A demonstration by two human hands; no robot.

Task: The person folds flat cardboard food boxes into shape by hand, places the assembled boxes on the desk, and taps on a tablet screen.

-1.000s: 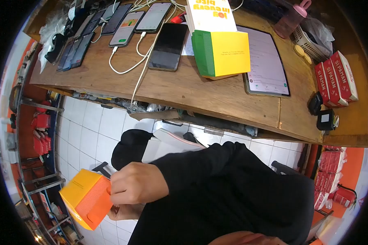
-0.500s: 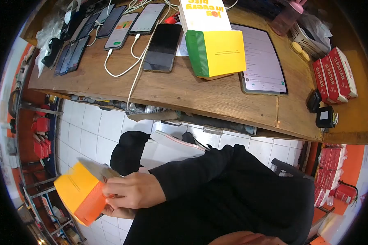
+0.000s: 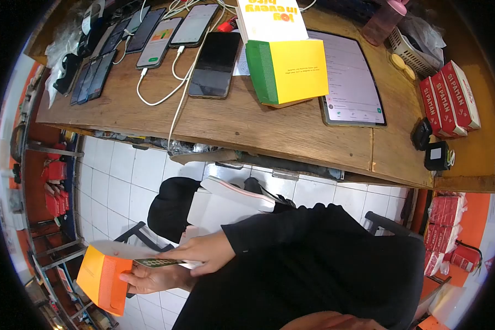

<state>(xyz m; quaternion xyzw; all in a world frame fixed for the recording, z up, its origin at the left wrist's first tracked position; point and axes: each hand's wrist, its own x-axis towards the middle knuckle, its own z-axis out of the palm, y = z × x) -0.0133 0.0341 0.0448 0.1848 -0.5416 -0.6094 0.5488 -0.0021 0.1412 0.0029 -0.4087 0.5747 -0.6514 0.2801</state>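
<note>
At the lower left, my left hand [image 3: 157,278] grips a folded cardboard food box [image 3: 102,280], yellow-orange outside with a white inner flap. A narrow flap with a dark checked pattern [image 3: 153,262] sticks out from it towards my right hand. My right hand [image 3: 206,253] reaches across with its fingers stretched out, fingertips at the patterned flap and thumb apart. Beside it, flat white card pieces [image 3: 217,206] lie stacked on my lap. On the table, a yellow and green box [image 3: 297,71] stands in front of a white printed box [image 3: 272,22].
Several phones and white cables lie on the wooden table [image 3: 148,121], with a black phone [image 3: 214,65] near its edge. A tablet [image 3: 352,82] lies partly behind the yellow box. Red boxes [image 3: 451,102] stand at the right. A metal shelf [image 3: 55,253] rises at the left.
My right hand has pulled back from the orange box to the right, its fingers now extended. My left hand, mostly hidden before, shows holding the box, which has shifted slightly and turned.
</note>
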